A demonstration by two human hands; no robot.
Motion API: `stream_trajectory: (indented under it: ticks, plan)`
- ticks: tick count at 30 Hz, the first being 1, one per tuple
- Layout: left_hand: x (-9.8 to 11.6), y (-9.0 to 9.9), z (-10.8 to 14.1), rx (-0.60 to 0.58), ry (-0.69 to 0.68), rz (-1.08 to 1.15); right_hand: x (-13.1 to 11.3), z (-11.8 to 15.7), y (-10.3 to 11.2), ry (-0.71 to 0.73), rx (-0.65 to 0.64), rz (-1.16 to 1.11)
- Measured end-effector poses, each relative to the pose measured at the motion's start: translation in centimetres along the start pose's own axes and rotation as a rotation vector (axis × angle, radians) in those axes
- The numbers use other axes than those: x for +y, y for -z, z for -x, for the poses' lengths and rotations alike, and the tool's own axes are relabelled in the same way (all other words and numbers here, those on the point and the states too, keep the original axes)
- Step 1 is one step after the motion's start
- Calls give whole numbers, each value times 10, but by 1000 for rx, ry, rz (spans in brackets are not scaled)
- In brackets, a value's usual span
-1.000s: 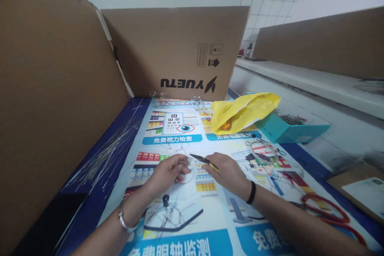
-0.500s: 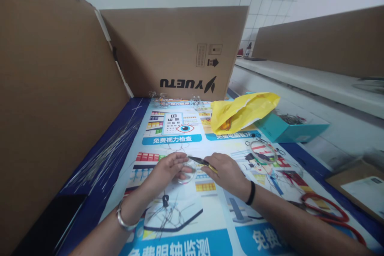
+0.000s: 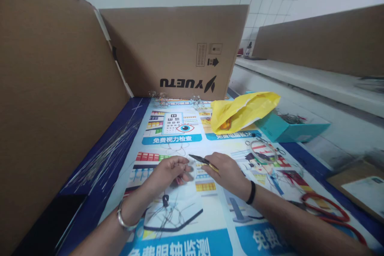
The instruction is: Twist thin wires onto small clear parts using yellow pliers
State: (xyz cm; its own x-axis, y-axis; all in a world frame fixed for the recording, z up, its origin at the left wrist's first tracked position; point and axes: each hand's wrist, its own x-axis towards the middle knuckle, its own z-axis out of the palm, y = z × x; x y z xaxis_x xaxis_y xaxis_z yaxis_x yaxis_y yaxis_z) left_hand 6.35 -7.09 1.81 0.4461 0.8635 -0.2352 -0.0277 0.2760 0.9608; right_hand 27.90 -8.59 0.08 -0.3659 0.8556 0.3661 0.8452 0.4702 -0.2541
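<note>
Right hand (image 3: pixel 229 172) grips pliers (image 3: pixel 200 159) near middle of table (image 3: pixel 306 165); left hand (image 3: pixel 171 170) half-curled, grip unclear. Best: steady wrists, tips clear of fingers.

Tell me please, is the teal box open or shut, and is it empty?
Open and not empty: inside the teal box, a tangle of thin pieces shows, with no lid over it. How full it is, I cannot tell.

The right hand (image 3: pixel 229 173) partly covers the pliers (image 3: pixel 201 160) — and the detail at the left hand's (image 3: pixel 172 171) fingertips is too small to tell.
</note>
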Motion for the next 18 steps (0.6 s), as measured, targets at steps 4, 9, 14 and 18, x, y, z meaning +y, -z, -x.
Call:
stream_trajectory:
  ticks: [4, 9, 14, 18]
  plan:
    - [0, 1, 0, -6, 17, 2, 1, 0, 0, 0, 7, -7]
    - [6, 0, 3, -45, 24, -54, 0, -1, 1, -29, 5, -35]
    - [6, -1, 4, -7, 58, -24, 1, -2, 2, -62, 2, -72]
    - [3, 0, 2, 2, 57, -17, 1, -2, 1, -70, -1, -75]
